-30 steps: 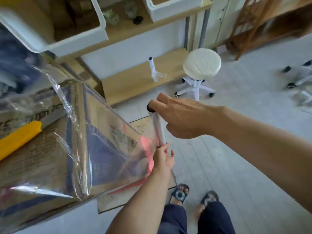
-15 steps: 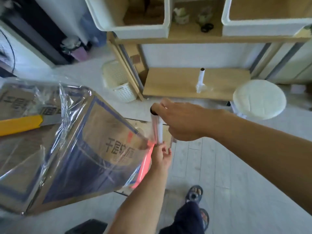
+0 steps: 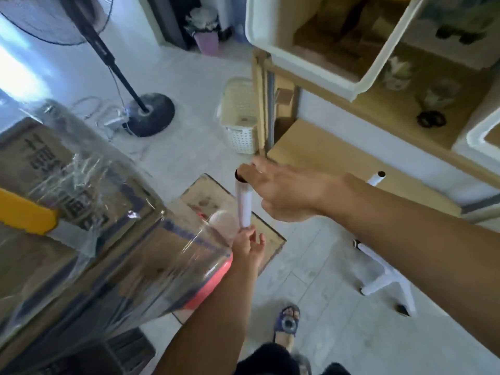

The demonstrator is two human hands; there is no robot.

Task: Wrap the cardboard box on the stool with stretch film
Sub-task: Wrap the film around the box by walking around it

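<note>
A large cardboard box [image 3: 89,234] with blue print fills the left, covered in shiny stretch film. A pink stool rim [image 3: 213,282] shows under its right corner. The stretch film roll [image 3: 244,204] stands upright just right of the box, film running from it onto the box. My right hand [image 3: 284,193] grips the roll's top end. My left hand [image 3: 247,246] holds its bottom end with the fingertips. A yellow-handled tool [image 3: 25,215] lies on top of the box.
A flat cardboard sheet [image 3: 216,198] lies on the floor under the roll. A white basket [image 3: 239,120], a black fan base [image 3: 151,115] with cables, wooden shelves [image 3: 338,155] with a second roll [image 3: 376,178], and white stool legs [image 3: 384,277] surround me. My sandalled foot [image 3: 286,323] is below.
The view has swung left as I moved around the box with the roll. More film has drawn across the box's side. Both hands keep their hold on the roll.
</note>
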